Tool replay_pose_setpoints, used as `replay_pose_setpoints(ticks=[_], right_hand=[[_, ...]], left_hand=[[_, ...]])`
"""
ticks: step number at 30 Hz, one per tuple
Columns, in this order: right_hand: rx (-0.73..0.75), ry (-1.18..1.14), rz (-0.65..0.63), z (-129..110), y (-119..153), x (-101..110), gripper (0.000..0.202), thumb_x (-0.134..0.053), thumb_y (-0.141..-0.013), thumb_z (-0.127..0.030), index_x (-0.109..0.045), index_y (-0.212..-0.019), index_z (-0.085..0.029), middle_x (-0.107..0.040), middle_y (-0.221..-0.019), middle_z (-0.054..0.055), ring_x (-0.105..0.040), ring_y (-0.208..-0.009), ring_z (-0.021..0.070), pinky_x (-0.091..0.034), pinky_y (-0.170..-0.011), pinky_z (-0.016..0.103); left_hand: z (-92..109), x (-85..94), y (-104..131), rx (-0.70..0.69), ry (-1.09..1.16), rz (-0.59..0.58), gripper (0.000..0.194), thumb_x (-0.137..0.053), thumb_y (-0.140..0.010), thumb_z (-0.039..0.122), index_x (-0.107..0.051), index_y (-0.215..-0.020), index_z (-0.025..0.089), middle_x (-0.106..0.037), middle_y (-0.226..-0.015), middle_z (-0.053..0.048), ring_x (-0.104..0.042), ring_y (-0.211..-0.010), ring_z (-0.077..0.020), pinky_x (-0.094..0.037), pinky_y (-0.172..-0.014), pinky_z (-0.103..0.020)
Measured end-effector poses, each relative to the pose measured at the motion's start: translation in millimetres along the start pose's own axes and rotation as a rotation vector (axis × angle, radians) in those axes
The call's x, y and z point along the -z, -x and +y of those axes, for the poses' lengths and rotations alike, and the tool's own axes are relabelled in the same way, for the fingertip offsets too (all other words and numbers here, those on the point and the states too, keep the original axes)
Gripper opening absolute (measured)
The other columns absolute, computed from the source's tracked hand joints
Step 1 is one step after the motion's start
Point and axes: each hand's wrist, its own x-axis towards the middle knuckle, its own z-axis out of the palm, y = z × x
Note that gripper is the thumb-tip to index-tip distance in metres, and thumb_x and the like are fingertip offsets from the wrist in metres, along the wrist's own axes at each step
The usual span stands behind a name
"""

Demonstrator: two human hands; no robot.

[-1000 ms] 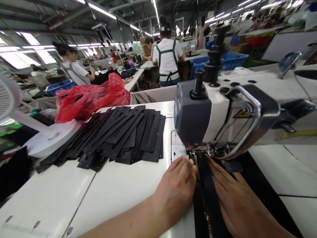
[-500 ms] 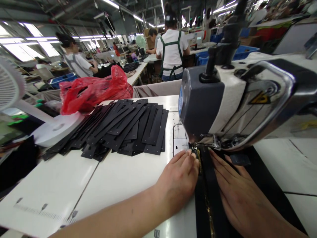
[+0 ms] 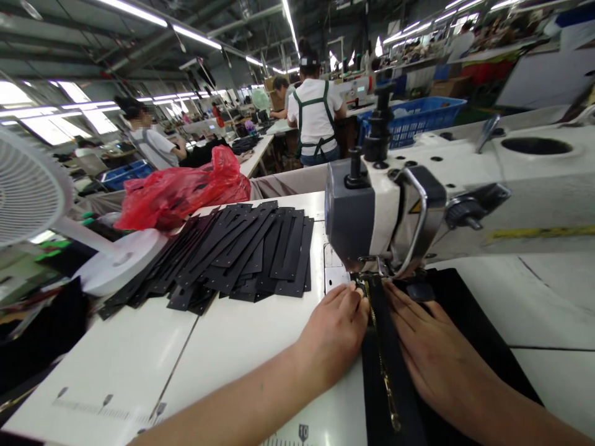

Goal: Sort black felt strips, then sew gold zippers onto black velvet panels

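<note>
Black fabric [image 3: 453,310] with a gold-toothed zipper [image 3: 379,341] lies under the head of the sewing machine [image 3: 360,210]. The zipper runs from beside the presser foot toward me, and a gold metal piece hangs at its near end. My left hand [image 3: 332,334] has curled fingers pinching the zipper's left edge close to the foot. Opposite it, my right hand [image 3: 432,353] lies flat with fingers stretched forward, pressing on the black strip right of the teeth. The needle point and the left fingertips' exact hold are partly hidden.
Left of the machine, many black slotted strips [image 3: 242,248] lie piled on the white table [image 3: 232,347]. Behind them sit a red plastic bag [image 3: 181,189] and a white fan [image 3: 32,192]. A blue crate [image 3: 423,118] stands beyond the machine; people work farther back.
My view has shifted, so more of the machine arm shows at right. The zipper's near end has come into sight. Both hands keep their places beside the presser foot.
</note>
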Motion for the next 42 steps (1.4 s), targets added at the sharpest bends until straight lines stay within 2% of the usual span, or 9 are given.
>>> replay_pose_setpoints(ticks=[8, 12, 17, 21, 24, 27, 33, 38, 42], right_hand=[[0.014, 0.014, -0.019, 8.1, -7.1, -1.4, 0.048, -0.039, -0.084, -0.01, -0.044, -0.131, -0.012, -0.051, -0.13, 0.014, -0.042, -0.124, 0.0245, -0.035, -0.1, 0.048], [0.03, 0.039, -0.063, 13.4, -8.8, 1.5, 0.046, -0.039, -0.085, -0.011, -0.043, -0.132, -0.008, -0.05, -0.131, 0.018, -0.041, -0.125, 0.0255, -0.037, -0.1, 0.05], [0.065, 0.125, -0.03, 0.9, 14.6, 5.5, 0.054, -0.04, -0.084, -0.012, -0.034, -0.137, -0.009, -0.045, -0.135, 0.017, -0.037, -0.128, 0.0243, -0.039, -0.1, 0.05], [0.074, 0.139, -0.03, -5.8, 27.1, 2.7, 0.057, -0.04, -0.084, -0.015, -0.029, -0.14, -0.01, -0.041, -0.138, 0.016, -0.031, -0.132, 0.0252, -0.038, -0.1, 0.051], [0.063, 0.129, -0.067, -3.1, 25.0, 1.3, 0.056, -0.041, -0.084, -0.014, -0.031, -0.139, -0.009, -0.04, -0.139, 0.017, -0.03, -0.132, 0.026, -0.036, -0.102, 0.052], [0.052, 0.11, -0.083, 1.6, 20.1, 1.6, 0.055, -0.041, -0.084, -0.013, -0.033, -0.138, -0.008, -0.043, -0.137, 0.018, -0.034, -0.13, 0.0257, -0.036, -0.102, 0.052], [0.018, 0.045, -0.071, 8.7, 8.4, -0.3, 0.055, -0.041, -0.084, -0.011, -0.033, -0.139, -0.012, -0.045, -0.136, 0.015, -0.036, -0.129, 0.0248, -0.035, -0.103, 0.051], [0.018, 0.009, -0.069, 16.3, -1.3, -3.2, 0.054, -0.04, -0.084, -0.009, -0.034, -0.138, -0.012, -0.047, -0.134, 0.016, -0.036, -0.129, 0.0256, -0.034, -0.103, 0.053], [-0.003, -0.023, -0.07, 22.2, -10.2, -5.0, 0.053, -0.043, -0.083, -0.01, -0.036, -0.136, -0.013, -0.05, -0.131, 0.016, -0.041, -0.125, 0.0274, -0.033, -0.103, 0.054]], left_hand=[[-7.3, -5.1, -5.9, 0.015, 0.001, -0.001, 0.02, -0.043, -0.088, 0.012, -0.058, -0.1, 0.006, -0.059, -0.09, -0.013, -0.058, -0.094, -0.0223, -0.052, -0.087, -0.037], [-6.6, -3.7, -3.4, 0.081, 0.014, -0.003, 0.018, -0.045, -0.088, 0.016, -0.061, -0.096, 0.011, -0.06, -0.093, -0.011, -0.059, -0.089, -0.0205, -0.053, -0.081, -0.035], [12.3, 2.9, 17.9, -0.014, -0.002, 0.095, 0.021, -0.044, -0.088, 0.013, -0.06, -0.1, 0.012, -0.065, -0.105, -0.011, -0.06, -0.1, -0.0197, -0.048, -0.096, -0.036], [17.7, 3.5, 24.5, -0.022, -0.006, 0.069, 0.023, -0.041, -0.088, 0.012, -0.06, -0.102, 0.011, -0.065, -0.11, -0.012, -0.059, -0.106, -0.0195, -0.047, -0.099, -0.037], [13.2, 2.4, 21.0, -0.024, 0.004, 0.044, 0.022, -0.043, -0.088, 0.012, -0.06, -0.102, 0.01, -0.064, -0.11, -0.012, -0.059, -0.107, -0.0203, -0.047, -0.099, -0.039], [8.1, 0.7, 16.9, -0.029, 0.014, 0.067, 0.021, -0.044, -0.088, 0.012, -0.061, -0.099, 0.009, -0.065, -0.107, -0.013, -0.06, -0.105, -0.021, -0.049, -0.097, -0.039], [-0.5, -1.0, 8.9, -0.018, 0.054, 0.081, 0.021, -0.042, -0.09, 0.014, -0.061, -0.099, 0.009, -0.065, -0.097, -0.012, -0.06, -0.1, -0.0193, -0.049, -0.096, -0.039], [-9.8, -2.5, -0.2, -0.009, 0.08, 0.093, 0.023, -0.04, -0.09, 0.014, -0.061, -0.098, 0.007, -0.062, -0.088, -0.012, -0.059, -0.091, -0.0195, -0.052, -0.088, -0.036], [-14.5, -4.9, -4.0, 0.042, 0.107, 0.058, 0.023, -0.038, -0.091, 0.016, -0.061, -0.093, 0.01, -0.06, -0.088, -0.01, -0.057, -0.087, -0.0189, -0.053, -0.081, -0.034]])
